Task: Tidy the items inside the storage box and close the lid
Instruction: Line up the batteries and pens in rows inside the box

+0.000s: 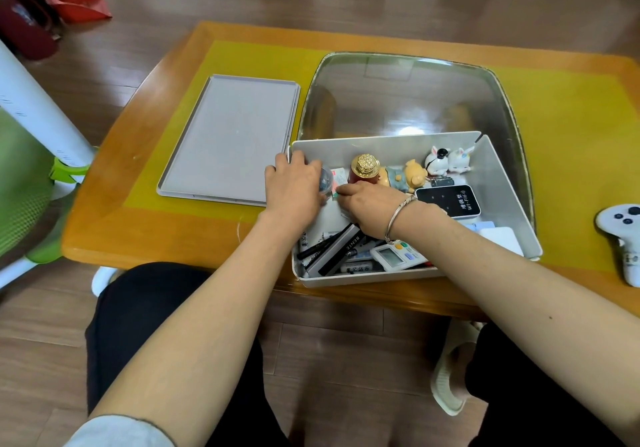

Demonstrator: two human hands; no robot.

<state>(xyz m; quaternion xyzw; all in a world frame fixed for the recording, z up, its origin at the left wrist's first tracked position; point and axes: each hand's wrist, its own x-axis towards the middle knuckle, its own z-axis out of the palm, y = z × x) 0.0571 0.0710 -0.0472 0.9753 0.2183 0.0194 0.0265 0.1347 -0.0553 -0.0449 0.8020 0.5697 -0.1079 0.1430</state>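
Left hand (pixel 294 183) fingers curl round small clear dome (pixel 325 179) in storage box (pixel 502 183); right hand (pixel 370 204) pinches a card (grip partly hidden). Risk: elbowing gold-capped bottle (pixel 363 169) over.

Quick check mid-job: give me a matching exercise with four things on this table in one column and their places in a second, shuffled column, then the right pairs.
Things:
1. lid
2. Wi-Fi device
3. game controller
4. digital timer

Places:
A. on the table, right of the storage box
B. inside the box, by its near wall
C. flat on the table, left of the box
D. inside the box, just beyond the right hand's wrist

Pairs: 1-C, 2-D, 3-A, 4-B
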